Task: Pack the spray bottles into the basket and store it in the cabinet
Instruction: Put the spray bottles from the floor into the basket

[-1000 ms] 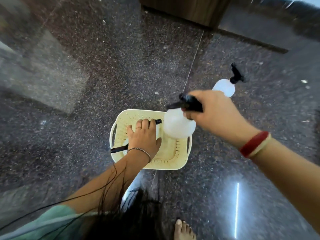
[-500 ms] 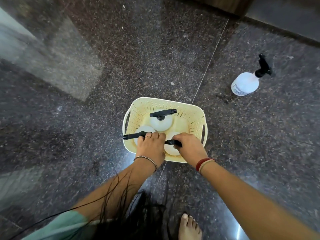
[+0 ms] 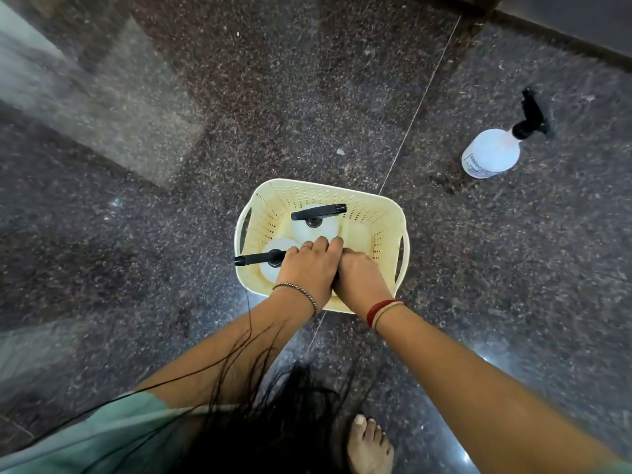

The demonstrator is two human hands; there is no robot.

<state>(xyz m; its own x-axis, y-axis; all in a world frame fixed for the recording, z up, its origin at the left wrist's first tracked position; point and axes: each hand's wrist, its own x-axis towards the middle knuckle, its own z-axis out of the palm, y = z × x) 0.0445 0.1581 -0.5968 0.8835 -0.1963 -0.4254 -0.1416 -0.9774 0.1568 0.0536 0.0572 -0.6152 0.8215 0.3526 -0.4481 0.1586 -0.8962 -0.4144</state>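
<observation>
A cream perforated basket (image 3: 386, 213) stands on the dark granite floor. Inside it, one white spray bottle with a black trigger head (image 3: 318, 213) stands at the far side. Another spray bottle (image 3: 270, 251) stands at the left, its nozzle poking over the rim. My left hand (image 3: 306, 271) and my right hand (image 3: 359, 282) press together at the basket's near side. Both close over a third bottle that they almost hide. A fourth spray bottle (image 3: 492, 152) stands alone on the floor to the right, far from both hands.
My bare foot (image 3: 369, 443) is on the floor just behind the basket, and my loose dark hair (image 3: 273, 415) hangs into view. A dark skirting strip (image 3: 564, 39) runs along the top right. A pale reflection crosses the floor at left.
My right hand has brought its bottle down into the basket's near side, and my left hand has slid right to meet it. The view has moved closer over the basket.
</observation>
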